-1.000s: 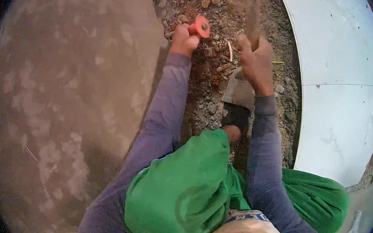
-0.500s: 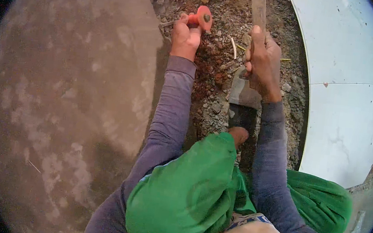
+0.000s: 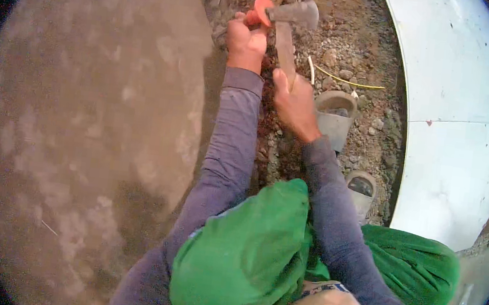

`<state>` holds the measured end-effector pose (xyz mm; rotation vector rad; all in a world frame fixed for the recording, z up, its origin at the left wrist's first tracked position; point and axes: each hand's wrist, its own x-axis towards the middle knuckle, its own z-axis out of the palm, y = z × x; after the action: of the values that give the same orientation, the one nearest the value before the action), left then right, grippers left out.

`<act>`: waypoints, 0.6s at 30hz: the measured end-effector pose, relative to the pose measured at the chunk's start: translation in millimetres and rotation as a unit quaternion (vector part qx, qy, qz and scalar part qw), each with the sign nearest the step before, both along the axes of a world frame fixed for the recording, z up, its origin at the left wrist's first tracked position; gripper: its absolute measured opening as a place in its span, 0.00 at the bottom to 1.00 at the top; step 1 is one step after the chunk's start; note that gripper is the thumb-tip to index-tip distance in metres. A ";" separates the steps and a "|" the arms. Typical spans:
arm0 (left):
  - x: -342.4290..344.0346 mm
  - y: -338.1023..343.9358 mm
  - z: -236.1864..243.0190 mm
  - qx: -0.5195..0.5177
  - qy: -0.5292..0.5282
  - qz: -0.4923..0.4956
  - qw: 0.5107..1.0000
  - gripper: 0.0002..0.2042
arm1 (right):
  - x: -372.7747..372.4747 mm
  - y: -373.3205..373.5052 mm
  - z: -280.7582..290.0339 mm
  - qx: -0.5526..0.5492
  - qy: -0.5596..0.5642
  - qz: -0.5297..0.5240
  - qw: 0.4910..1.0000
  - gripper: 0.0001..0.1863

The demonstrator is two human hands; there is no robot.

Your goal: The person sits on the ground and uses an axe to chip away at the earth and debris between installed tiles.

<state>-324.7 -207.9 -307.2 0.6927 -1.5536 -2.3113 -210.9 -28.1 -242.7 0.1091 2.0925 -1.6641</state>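
while hands hold hammer, chisel | slab edge left | open gravel right

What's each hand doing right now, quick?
Left hand: closed, holding the orange-guarded hand tool.
Right hand: closed, holding the hammer by its handle.
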 end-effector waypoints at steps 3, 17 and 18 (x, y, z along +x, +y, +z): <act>10.3 -1.8 2.6 -0.113 0.007 -0.040 0.993 0.08 | -15.0 17.7 -15.9 0.008 0.195 -0.073 0.978 0.19; -15.2 11.8 -25.2 0.224 -0.046 0.105 0.968 0.06 | -25.6 21.3 -51.5 0.022 0.122 0.013 0.992 0.20; -21.5 11.0 -29.9 0.007 -0.014 0.034 0.999 0.06 | -31.0 31.9 -60.8 0.024 0.302 0.002 0.953 0.16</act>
<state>-346.3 -196.9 -337.0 0.7715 -1.5034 -2.2752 -241.9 3.8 -303.5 -0.4467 2.5597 -1.8001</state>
